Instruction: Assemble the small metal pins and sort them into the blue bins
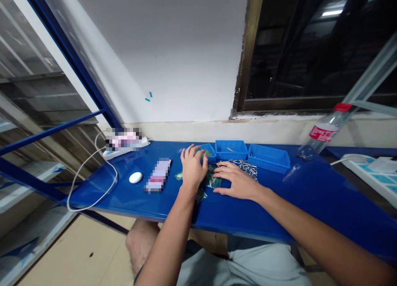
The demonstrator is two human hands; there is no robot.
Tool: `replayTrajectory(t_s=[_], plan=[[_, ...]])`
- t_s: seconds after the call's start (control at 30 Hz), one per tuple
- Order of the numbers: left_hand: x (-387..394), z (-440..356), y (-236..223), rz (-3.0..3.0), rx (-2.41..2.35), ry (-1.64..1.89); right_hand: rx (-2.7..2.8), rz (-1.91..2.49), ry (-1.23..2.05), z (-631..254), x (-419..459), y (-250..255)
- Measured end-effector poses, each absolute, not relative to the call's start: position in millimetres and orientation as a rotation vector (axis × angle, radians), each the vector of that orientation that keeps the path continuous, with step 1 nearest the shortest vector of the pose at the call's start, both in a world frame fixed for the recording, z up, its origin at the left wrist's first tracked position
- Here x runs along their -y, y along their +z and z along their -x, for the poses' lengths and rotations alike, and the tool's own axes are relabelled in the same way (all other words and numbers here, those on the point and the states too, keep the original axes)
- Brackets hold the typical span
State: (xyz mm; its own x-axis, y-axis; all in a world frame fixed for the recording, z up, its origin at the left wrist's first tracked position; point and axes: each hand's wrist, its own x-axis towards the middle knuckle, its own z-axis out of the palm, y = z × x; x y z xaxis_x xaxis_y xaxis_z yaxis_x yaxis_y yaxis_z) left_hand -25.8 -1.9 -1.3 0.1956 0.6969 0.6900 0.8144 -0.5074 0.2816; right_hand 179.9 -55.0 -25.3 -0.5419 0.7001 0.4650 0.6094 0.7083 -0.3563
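Observation:
Both my hands rest on the blue table (273,203), just in front of a row of blue plastic bins. My left hand (192,167) has its fingers spread beside the leftmost bin (208,152), which has something green in it. My right hand (235,180) lies flat on a loose heap of green circuit boards (214,177), partly covering it. One small green board (178,176) lies apart, left of my left hand. Beyond my right fingers lies a pile of metal pins (245,168), next to the middle bin (231,149) and the right bin (268,158).
Left on the table are a pixelated rectangular item (158,175), a white oval object (135,177), and a power strip (125,149) with a white cable (93,182). A clear bottle with a red cap (324,130) leans at the right, beside another power strip (369,170).

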Motion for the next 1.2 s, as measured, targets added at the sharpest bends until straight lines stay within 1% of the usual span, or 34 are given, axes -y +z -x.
replayTrajectory(t_s=[0.17,0.33,0.43,0.53,0.67,0.8,1.03,1.13,1.2], plan=[[4.9,21.6,4.9,2.495,1.191,-1.349,2.283,0.935,0.209,-178.5,54.6,-24.7],[10.1,17.2,8.1,2.630,1.088,-1.450,2.155,0.920,0.266,-177.7,53.6,-21.8],[13.3,15.8,10.3,2.704,1.088,-1.503,2.026,0.973,0.382,-179.0,54.0,-18.9],[15.8,14.5,12.3,2.818,1.054,-1.538,1.834,1.024,0.566,-180.1,53.4,-18.7],[16.8,11.1,10.0,3.008,1.044,-1.461,1.514,0.988,0.778,-181.6,49.6,-22.5],[15.9,6.5,4.5,3.067,1.147,-1.435,1.310,0.964,0.784,-184.9,43.9,-25.5],[11.4,3.1,-0.9,3.136,1.206,-1.744,1.184,0.982,0.870,-187.6,41.0,-22.8],[10.4,2.6,-2.3,3.098,1.197,-1.797,1.193,1.034,0.890,-188.9,40.6,-22.2],[11.2,2.4,-2.0,3.022,1.182,-1.770,1.190,1.064,0.847,-189.6,40.2,-22.2]])
